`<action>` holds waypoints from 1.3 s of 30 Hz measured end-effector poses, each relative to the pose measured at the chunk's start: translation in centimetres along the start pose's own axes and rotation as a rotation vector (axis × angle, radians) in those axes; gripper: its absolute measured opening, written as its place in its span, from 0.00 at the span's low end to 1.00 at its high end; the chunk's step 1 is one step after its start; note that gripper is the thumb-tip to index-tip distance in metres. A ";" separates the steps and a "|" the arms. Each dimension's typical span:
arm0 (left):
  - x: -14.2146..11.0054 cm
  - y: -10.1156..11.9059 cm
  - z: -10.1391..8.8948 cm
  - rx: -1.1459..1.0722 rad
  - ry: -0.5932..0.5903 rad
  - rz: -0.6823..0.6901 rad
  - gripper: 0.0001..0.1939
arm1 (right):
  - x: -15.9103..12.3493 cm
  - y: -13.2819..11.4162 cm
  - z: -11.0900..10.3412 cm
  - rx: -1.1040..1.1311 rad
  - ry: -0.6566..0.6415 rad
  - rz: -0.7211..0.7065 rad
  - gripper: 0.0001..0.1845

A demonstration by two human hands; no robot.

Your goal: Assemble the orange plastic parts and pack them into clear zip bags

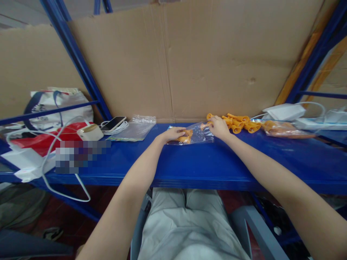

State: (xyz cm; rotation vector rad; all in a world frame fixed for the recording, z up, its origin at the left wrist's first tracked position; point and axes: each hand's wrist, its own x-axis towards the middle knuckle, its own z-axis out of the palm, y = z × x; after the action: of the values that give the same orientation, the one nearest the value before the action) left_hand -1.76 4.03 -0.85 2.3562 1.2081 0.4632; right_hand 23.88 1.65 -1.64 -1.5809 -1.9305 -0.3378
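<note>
My left hand rests closed on a clear plastic bag that lies flat on the blue shelf. Several orange horn-shaped plastic pieces show inside the bag under and beside my fingers. At the bag's right end, my right hand pinches another orange horn-shaped piece, its flared end pointing left over the bag. Just right of my right hand lies a loose pile of the same orange pieces. My fingers partly hide the held piece.
Flat clear bags and a phone with a coiled white cable lie to the left. Further left are a red bag and a white tote. A filled bag of orange pieces sits right. Cardboard closes the back.
</note>
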 end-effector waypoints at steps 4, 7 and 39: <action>0.1 -1.2 -0.1 -0.018 0.076 -0.051 0.27 | -0.4 1.4 0.4 -0.164 -0.203 0.025 0.24; 0.2 -2.0 -0.3 -0.001 0.130 -0.078 0.27 | -0.4 1.6 0.7 -0.224 -0.263 0.034 0.26; 0.4 -2.7 -0.4 0.032 0.171 -0.081 0.24 | 1.6 0.6 -2.1 0.597 0.255 0.441 0.05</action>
State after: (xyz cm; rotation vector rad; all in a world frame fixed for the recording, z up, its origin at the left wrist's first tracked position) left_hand -3.55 5.82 -1.86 2.3230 1.3913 0.6323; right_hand 24.96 1.90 0.84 -1.4139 -1.2762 0.2017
